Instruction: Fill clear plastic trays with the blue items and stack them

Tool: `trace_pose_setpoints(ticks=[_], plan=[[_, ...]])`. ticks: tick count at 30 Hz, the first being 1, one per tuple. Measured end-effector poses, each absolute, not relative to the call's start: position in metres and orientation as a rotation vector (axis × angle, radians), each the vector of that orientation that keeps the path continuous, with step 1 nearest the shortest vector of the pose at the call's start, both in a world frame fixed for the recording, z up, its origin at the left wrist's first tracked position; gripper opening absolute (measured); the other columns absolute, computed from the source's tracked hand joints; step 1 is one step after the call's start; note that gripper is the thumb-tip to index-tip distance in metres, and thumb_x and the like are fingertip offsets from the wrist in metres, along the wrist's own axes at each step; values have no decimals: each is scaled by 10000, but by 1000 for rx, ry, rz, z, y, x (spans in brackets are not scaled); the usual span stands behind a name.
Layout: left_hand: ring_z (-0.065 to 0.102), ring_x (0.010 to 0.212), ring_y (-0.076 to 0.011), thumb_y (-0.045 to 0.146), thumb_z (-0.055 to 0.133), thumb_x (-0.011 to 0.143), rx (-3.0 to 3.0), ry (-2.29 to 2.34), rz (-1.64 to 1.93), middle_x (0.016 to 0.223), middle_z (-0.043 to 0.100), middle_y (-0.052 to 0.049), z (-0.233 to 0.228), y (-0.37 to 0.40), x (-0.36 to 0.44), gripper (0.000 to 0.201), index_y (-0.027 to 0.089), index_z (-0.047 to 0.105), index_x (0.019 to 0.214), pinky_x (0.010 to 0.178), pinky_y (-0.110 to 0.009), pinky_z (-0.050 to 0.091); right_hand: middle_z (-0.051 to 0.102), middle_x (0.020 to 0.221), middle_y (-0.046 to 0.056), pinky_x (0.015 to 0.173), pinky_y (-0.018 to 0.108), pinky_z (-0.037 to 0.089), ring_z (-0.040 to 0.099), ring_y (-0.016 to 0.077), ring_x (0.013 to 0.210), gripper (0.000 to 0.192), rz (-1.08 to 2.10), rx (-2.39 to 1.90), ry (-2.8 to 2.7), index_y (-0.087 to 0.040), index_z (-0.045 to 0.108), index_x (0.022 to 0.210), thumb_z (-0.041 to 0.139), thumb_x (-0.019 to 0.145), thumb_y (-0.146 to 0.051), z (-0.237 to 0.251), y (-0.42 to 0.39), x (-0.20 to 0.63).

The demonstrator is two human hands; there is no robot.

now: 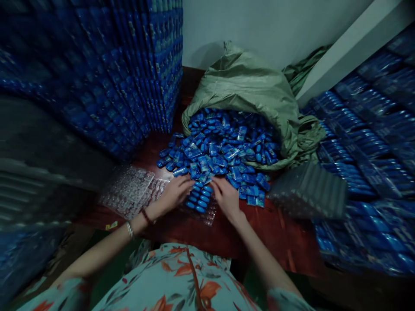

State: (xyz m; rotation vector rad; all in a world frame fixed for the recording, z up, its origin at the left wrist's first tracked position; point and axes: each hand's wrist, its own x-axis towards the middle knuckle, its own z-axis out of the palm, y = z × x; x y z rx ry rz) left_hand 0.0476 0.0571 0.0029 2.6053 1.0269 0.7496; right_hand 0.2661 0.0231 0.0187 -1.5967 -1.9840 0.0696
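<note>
- While both hands work at the near edge of the heap, the left hand (175, 192) rests with fingers curled over the small blue packets (199, 199) seated in a clear blister tray (207, 214); whether it pinches one I cannot tell.
- The right hand (227, 196) lies just beside it, fingers bent down on the same rows, touching the packets at the tray's far side; its grip is hidden too.
- Progress, as I judge it: roughly ten packets sit in neat rows in this tray, and part of it toward the person looks unfilled.
- Left to do: a loose heap of blue packets (220, 151), far too many to count, spills from one green sack (246, 86) onto the red worktop (275, 233).
- A few more clear empty trays (129, 190) lie just left of the hands, overlapping; two or three, hard to separate.
- Filled blue stacks (106, 69) rise at left and more (366, 129) at right, blurred and uncountable.
- One grey stack of trays (311, 190) sits near the right.
</note>
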Motion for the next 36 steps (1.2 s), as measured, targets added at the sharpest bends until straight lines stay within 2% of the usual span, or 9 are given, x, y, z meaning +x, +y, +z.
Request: trace_pose_setpoints(ticks=[4, 9, 14, 18, 21, 25, 28, 31, 36], plan=[[568, 957, -255, 333, 541, 864, 2279, 1486, 583, 1034, 574, -144, 5, 107, 80, 349, 97, 518, 1120, 822, -381, 475, 598, 1135, 144, 717, 322, 482, 623, 254, 935, 470, 173, -1954, -2023, -167, 467, 1281, 477, 892, -430, 41, 103, 249], [600, 927, -287, 326, 672, 761, 2078, 1520, 481, 1037, 595, -172, -4, 125, 100, 497, 73, 479, 1142, 783, -383, 484, 614, 1088, 166, 738, 325, 466, 621, 271, 936, 434, 373, -2089, -2221, -123, 491, 1169, 629, 779, -255, 41, 137, 229], [600, 932, -229, 210, 604, 787, 1976, 1420, 637, 1016, 631, -89, -15, 111, 73, 327, 150, 540, 1102, 847, -351, 464, 644, 922, 77, 694, 310, 474, 620, 214, 816, 325, 535, -1846, -1888, -173, 497, 1068, 582, 801, -338, 33, 96, 268], [580, 982, -215, 285, 580, 791, 1720, 1432, 847, 1101, 613, -76, -15, 84, 36, 436, 167, 507, 1205, 872, -341, 458, 593, 728, -28, 436, 240, 438, 543, 118, 476, 365, 1073, -1599, -1332, -214, 474, 1005, 608, 760, -448, 28, 29, 306], [576, 985, -203, 378, 574, 784, 1443, 1392, 951, 1128, 592, -68, -9, 53, 13, 475, 175, 507, 1208, 847, -321, 481, 583, 729, -33, 396, 226, 444, 565, 116, 472, 357, 1305, -1518, -1226, -219, 484, 1031, 610, 768, -426, 20, -26, 300], [595, 845, -164, 435, 623, 745, 968, 1348, 845, 1100, 551, -56, -1, 7, 0, 560, 196, 453, 1223, 695, -307, 546, 636, 867, 32, 660, 277, 542, 635, 150, 734, 193, 913, -1548, -1425, -212, 574, 1006, 562, 843, -315, -2, -75, 258], [594, 861, -178, 408, 658, 729, 744, 1249, 719, 1160, 525, -82, 3, -21, 2, 548, 208, 459, 1199, 634, -311, 563, 644, 976, 74, 834, 308, 514, 615, 178, 926, 193, 551, -1507, -1720, -208, 608, 1044, 500, 885, -219, -17, -86, 238], [602, 853, -182, 392, 658, 743, 736, 1164, 636, 1095, 575, -96, 2, -37, 7, 540, 189, 478, 1210, 630, -299, 555, 639, 941, 85, 783, 290, 523, 612, 182, 889, 276, 366, -1518, -2015, -194, 589, 1129, 440, 899, -159, -19, -86, 235], [611, 936, -197, 368, 585, 823, 1125, 1149, 598, 1066, 637, -107, -6, -44, 11, 469, 143, 511, 1228, 806, -337, 514, 612, 868, 75, 719, 297, 500, 579, 185, 793, 322, 230, -1629, -2383, -191, 585, 1116, 418, 864, -81, 0, -78, 236]])
